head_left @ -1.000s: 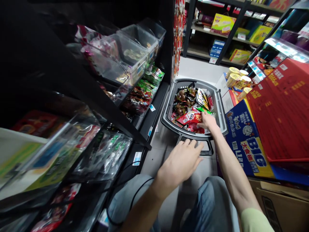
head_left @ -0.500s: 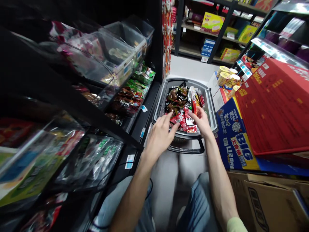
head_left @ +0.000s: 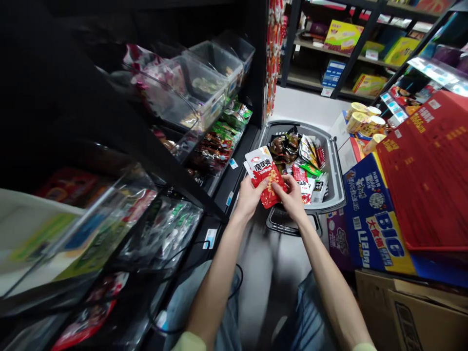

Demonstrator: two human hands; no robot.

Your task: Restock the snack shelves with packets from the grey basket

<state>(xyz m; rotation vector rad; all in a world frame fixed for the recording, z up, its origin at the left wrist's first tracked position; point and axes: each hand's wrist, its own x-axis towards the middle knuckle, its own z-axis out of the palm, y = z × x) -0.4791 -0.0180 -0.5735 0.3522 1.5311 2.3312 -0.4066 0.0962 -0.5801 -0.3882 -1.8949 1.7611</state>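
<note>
Both hands hold a small stack of red-and-white snack packets [head_left: 265, 175] lifted just above the near-left corner of a grey shopping basket [head_left: 335, 190] on the floor. My left hand [head_left: 249, 197] grips the stack's left edge. My right hand [head_left: 293, 197] pinches its right edge from below. The basket holds several more packets, brown, green and red [head_left: 297, 152].
Black shelves on the left carry clear bins [head_left: 204, 83] and green and dark snack packs [head_left: 219, 139]. On the right stand a blue "BIG" carton [head_left: 376, 219], a red carton [head_left: 427, 170], cup noodles [head_left: 363, 122] and a brown box [head_left: 420, 312]. More shelving [head_left: 343, 44] stands behind.
My right hand pulled red packets out of the basket. My left hand came forward from near the basket handle and joined it; both now hold the stack raised above the basket's rim.
</note>
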